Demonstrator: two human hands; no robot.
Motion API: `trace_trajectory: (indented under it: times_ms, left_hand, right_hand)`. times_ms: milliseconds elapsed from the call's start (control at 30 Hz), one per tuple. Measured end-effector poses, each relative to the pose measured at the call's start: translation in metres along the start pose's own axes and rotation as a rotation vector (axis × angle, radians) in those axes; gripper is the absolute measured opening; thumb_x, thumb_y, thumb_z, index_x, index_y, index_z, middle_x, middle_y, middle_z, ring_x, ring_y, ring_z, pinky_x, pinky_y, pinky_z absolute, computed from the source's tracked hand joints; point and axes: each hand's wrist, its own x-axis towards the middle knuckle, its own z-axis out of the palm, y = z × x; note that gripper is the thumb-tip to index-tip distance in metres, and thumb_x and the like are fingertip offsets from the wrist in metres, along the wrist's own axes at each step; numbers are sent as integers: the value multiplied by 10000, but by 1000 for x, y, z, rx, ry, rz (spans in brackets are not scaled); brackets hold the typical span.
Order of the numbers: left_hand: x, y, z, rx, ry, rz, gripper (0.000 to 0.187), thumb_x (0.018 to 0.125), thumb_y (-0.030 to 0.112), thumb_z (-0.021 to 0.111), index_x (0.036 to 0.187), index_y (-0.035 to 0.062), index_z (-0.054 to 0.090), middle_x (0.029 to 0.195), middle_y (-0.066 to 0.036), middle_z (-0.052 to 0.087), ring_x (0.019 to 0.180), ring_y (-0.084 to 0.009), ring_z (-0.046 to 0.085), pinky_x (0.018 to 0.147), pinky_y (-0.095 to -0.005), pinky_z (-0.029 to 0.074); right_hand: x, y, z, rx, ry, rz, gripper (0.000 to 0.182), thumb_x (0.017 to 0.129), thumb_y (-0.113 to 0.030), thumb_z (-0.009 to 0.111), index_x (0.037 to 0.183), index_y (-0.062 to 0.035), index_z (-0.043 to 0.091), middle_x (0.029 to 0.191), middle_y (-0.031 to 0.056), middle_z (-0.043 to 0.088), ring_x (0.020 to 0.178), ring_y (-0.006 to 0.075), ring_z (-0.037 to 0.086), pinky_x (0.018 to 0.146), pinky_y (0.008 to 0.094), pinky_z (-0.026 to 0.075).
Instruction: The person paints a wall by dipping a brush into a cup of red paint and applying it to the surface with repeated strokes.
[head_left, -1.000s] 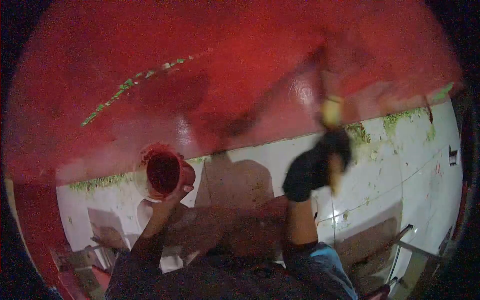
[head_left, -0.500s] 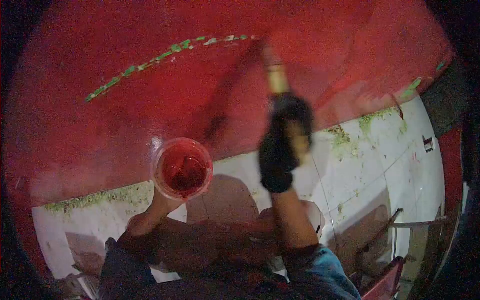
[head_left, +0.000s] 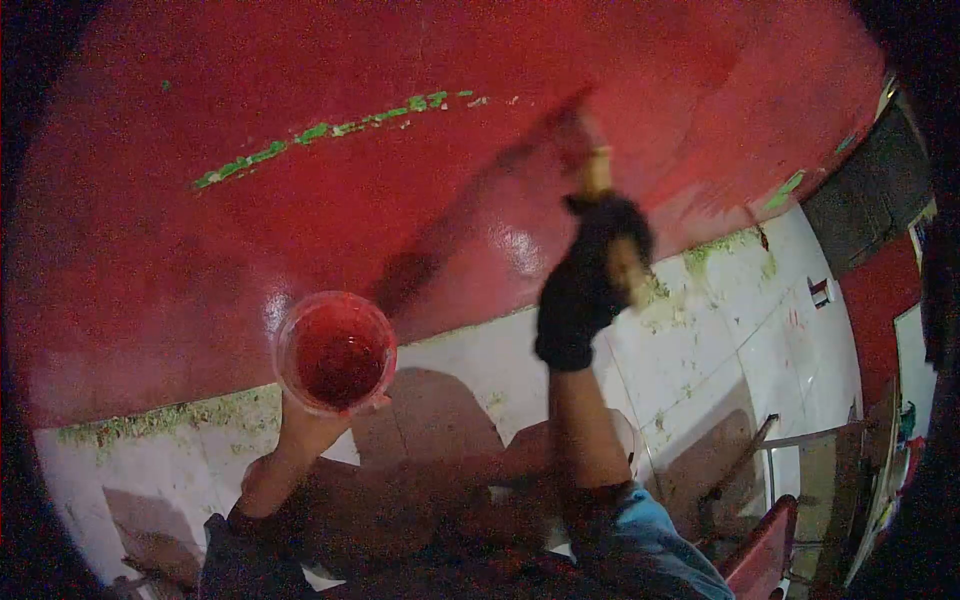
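A clear round tub (head_left: pixel 284 365) with red paint (head_left: pixel 342 352) inside is held up by my left hand (head_left: pixel 315 425), whose fingers are mostly hidden beneath and behind it. My right hand (head_left: pixel 595 265), in a black glove with bare fingertips, is wrapped round the pale handle of a paintbrush (head_left: pixel 597 172). The bristle end is blurred and reddish, at or very close to the red wall (head_left: pixel 420 55). An uneven line of green and whitish patches (head_left: pixel 320 131) runs across the wall, left of the brush.
White floor tiles (head_left: pixel 460 350), stained green along the wall's base, lie below. At the right are a dark panel (head_left: pixel 865 185), a small fitting (head_left: pixel 820 292) in the tiles, and a red chair-like piece (head_left: pixel 765 550) near my side. Shadows cross the wall and floor.
My right hand and the brush have moved to the right along the wall. The tub in my left hand sits a little further left and lower in view. The view has shifted slightly.
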Motion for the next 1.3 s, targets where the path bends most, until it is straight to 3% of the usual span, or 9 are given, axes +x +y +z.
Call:
trace_trajectory:
  times_ms: [33,367,467,600,700,800,1000,1200,1300]
  left_hand:
    - [1,6,4,-89,-20,18,801,543,45,810,1207,61,363,1121,-90,522,1026,-196,530,869,-334,458]
    - [4,-3,6,-3,-78,-42,795,555,70,805,1214,67,360,1153,-81,506,1035,-206,525,895,-361,440]
    - [10,-22,19,-452,-51,-159,817,539,95,821,1213,68,361,1160,-81,502,1041,-207,520,915,-368,418]
    - [19,5,24,-380,-150,-136,618,619,128,769,1153,92,460,1109,-66,529,1051,-190,504,933,-361,401]
    - [24,-21,21,30,-152,8,650,621,180,777,1173,94,444,1115,-77,521,1081,-192,481,953,-374,380]
    - [27,-67,13,-446,-64,-232,739,598,115,791,1208,83,374,1181,-89,486,1060,-213,510,907,-370,419]
    - [30,7,23,137,-104,168,728,606,93,779,1207,70,369,1167,-94,486,1067,-231,498,897,-381,427]
    - [33,14,32,14,-36,116,839,584,278,811,1250,105,329,1129,-95,499,1051,-230,498,922,-369,408]
    - [42,20,44,-752,-35,185,848,467,83,833,1186,34,386,1163,-100,485,1042,-202,500,904,-352,422]
  right_hand:
    - [-17,0,-3,-43,-190,143,143,857,-88,492,974,-26,546,908,75,562,870,180,499,821,296,384]
    - [30,25,-26,87,347,128,168,852,-157,546,908,0,521,873,87,606,810,163,559,787,296,425]
    - [-20,38,-15,-291,64,-132,227,859,-148,533,1030,-2,557,1005,70,588,893,175,533,831,312,404]
    - [-38,-16,-24,-230,-891,87,315,846,-239,479,1104,-67,534,1092,149,536,1035,285,499,890,392,388]
    - [-43,35,-27,-276,-695,28,284,786,-244,564,1003,-62,554,961,125,567,875,237,530,812,348,406]
    - [17,22,-17,-164,152,-1,241,855,-165,537,1050,-23,549,914,91,555,839,205,512,818,317,408]
    - [-30,20,-16,-513,-12,165,327,885,-179,434,1177,-40,482,1134,141,498,944,205,496,774,309,399]
    - [-22,-21,-27,-282,-139,150,359,886,-309,408,1116,-46,485,1049,150,534,805,205,540,585,278,416]
    - [-8,-33,-39,-128,-289,164,393,886,-374,395,1086,-49,487,1007,154,551,735,205,562,491,263,424]
